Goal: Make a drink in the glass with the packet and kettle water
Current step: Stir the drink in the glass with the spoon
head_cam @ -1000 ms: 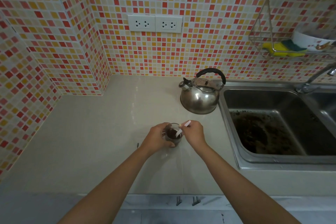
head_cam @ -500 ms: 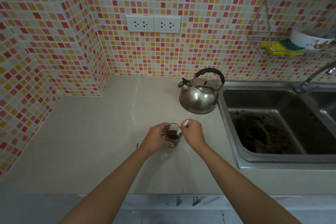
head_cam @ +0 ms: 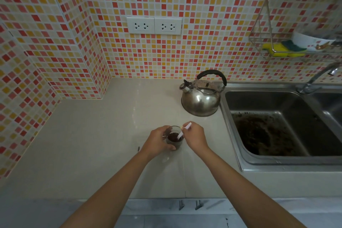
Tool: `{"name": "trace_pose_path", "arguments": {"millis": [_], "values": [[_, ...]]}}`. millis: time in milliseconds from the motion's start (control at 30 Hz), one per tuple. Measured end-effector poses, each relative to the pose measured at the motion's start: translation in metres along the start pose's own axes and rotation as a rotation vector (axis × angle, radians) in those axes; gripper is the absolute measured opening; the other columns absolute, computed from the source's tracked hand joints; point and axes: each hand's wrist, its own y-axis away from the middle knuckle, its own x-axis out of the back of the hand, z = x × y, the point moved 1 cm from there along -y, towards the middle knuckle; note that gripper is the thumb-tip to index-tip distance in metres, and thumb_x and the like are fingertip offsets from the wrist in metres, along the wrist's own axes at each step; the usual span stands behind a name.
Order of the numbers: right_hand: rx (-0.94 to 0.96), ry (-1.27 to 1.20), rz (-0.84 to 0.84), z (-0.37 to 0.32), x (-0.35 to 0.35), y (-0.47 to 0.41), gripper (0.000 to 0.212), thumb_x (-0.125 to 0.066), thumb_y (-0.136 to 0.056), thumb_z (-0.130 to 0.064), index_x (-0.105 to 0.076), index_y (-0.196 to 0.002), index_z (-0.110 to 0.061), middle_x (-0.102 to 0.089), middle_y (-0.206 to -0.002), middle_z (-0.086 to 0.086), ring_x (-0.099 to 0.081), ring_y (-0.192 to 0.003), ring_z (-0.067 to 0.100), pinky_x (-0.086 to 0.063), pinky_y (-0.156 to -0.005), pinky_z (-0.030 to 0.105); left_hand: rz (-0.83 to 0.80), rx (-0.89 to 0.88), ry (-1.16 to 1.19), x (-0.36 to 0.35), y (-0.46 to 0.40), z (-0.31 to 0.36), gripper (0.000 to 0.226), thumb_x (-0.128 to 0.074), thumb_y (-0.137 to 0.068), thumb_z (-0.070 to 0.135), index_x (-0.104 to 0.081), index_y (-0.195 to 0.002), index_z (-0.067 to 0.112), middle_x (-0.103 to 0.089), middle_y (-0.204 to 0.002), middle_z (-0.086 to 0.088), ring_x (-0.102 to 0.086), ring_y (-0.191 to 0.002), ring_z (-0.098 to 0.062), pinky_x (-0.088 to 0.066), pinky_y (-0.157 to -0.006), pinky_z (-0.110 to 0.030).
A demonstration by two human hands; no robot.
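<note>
A small clear glass [head_cam: 174, 138] of dark brown drink stands on the beige counter [head_cam: 103, 135]. My left hand [head_cam: 157, 141] wraps around its left side. My right hand [head_cam: 194, 138] pinches a narrow pale stick-shaped packet [head_cam: 182, 131] whose lower end dips into the drink. A steel kettle [head_cam: 200, 98] with a black handle rests behind the glass, next to the sink.
A steel sink [head_cam: 277, 127] with dark residue on its floor lies to the right, a tap [head_cam: 318, 77] at its far edge. A wire rack [head_cam: 288, 42] on the tiled wall holds sponges and a bowl. Two sockets [head_cam: 154, 25] sit above the counter.
The stick packet in my right hand shifts slightly inside the glass. Both hands and the glass stay in the same spot.
</note>
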Motion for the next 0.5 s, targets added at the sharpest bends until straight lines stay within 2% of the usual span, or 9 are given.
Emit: {"name": "trace_pose_path", "arguments": {"millis": [67, 133, 167, 233, 300, 367, 433, 500], "values": [[-0.009, -0.001, 0.019, 0.0022, 0.0007, 0.0003, 0.037, -0.049, -0.087, -0.008, -0.043, -0.051, -0.012, -0.038, -0.047, -0.005, -0.036, -0.046, 0.01, -0.029, -0.04, 0.014, -0.002, -0.005, -0.001, 0.0001, 0.0001, 0.0005, 0.084, -0.091, -0.053, 0.007, -0.057, -0.13, 0.011, -0.063, -0.13, -0.006, -0.06, -0.118, -0.023, -0.048, -0.105, -0.038], [-0.062, -0.024, 0.023, 0.002, 0.0012, 0.0025, 0.045, -0.048, -0.087, -0.007, -0.048, -0.043, -0.015, -0.039, -0.041, -0.006, -0.037, -0.043, 0.011, -0.026, -0.04, 0.016, -0.003, -0.012, 0.003, 0.0004, 0.0003, 0.0004, 0.083, -0.091, -0.053, 0.005, -0.057, -0.129, 0.01, -0.063, -0.129, -0.008, -0.061, -0.118, -0.024, -0.048, -0.105, -0.039], [-0.102, -0.041, 0.009, 0.0021, 0.0006, 0.0027, 0.043, -0.049, -0.087, -0.008, -0.058, -0.045, -0.016, -0.045, -0.042, -0.005, -0.043, -0.044, 0.013, -0.034, -0.045, 0.02, -0.003, -0.013, 0.012, 0.0004, -0.0002, -0.0004, 0.083, -0.091, -0.053, 0.004, -0.057, -0.129, 0.009, -0.063, -0.129, -0.008, -0.061, -0.118, -0.024, -0.048, -0.105, -0.039], [-0.183, -0.086, -0.045, -0.0003, 0.0006, 0.0034, 0.029, -0.051, -0.085, -0.012, -0.071, -0.066, -0.005, -0.063, -0.057, 0.01, -0.059, -0.056, 0.025, -0.047, -0.055, 0.028, -0.002, -0.01, 0.025, 0.0, -0.0012, -0.002, 0.084, -0.091, -0.053, 0.002, -0.057, -0.129, 0.007, -0.063, -0.129, -0.008, -0.061, -0.118, -0.023, -0.048, -0.105, -0.037], [-0.231, -0.147, -0.092, 0.0008, -0.0003, 0.0019, 0.028, -0.051, -0.085, -0.013, -0.071, -0.068, -0.002, -0.07, -0.072, 0.023, -0.066, -0.062, 0.033, -0.052, -0.052, 0.031, -0.001, -0.009, 0.032, -0.0005, -0.0012, -0.0022, 0.082, -0.09, -0.053, 0.002, -0.057, -0.128, 0.007, -0.064, -0.127, -0.009, -0.062, -0.116, -0.023, -0.049, -0.104, -0.036], [-0.265, -0.205, -0.127, 0.0017, -0.0017, 0.001, 0.026, -0.051, -0.086, -0.012, -0.069, -0.074, 0.002, -0.07, -0.075, 0.025, -0.067, -0.059, 0.035, -0.053, -0.048, 0.03, 0.002, -0.017, 0.039, -0.0011, -0.0017, -0.0026, 0.081, -0.09, -0.052, 0.001, -0.059, -0.126, 0.007, -0.066, -0.124, -0.009, -0.063, -0.114, -0.023, -0.05, -0.103, -0.035], [-0.29, -0.239, -0.14, 0.0009, -0.0023, 0.0017, 0.024, -0.051, -0.086, -0.012, -0.066, -0.085, 0.007, -0.068, -0.072, 0.024, -0.066, -0.056, 0.035, -0.056, -0.054, 0.035, 0.007, -0.022, 0.046, -0.0014, -0.0023, -0.0035, 0.079, -0.09, -0.052, 0.0, -0.059, -0.124, 0.008, -0.066, -0.123, -0.009, -0.063, -0.113, -0.023, -0.05, -0.103, -0.036], [-0.31, -0.245, -0.137, 0.0006, -0.0026, 0.0009, 0.021, -0.052, -0.086, -0.011, -0.063, -0.078, 0.004, -0.068, -0.071, 0.026, -0.068, -0.061, 0.04, -0.06, -0.065, 0.042, 0.003, -0.022, 0.046, -0.0018, -0.003, -0.0045, 0.079, -0.09, -0.052, 0.001, -0.059, -0.124, 0.008, -0.067, -0.122, -0.009, -0.063, -0.113, -0.023, -0.05, -0.103, -0.038]]}}
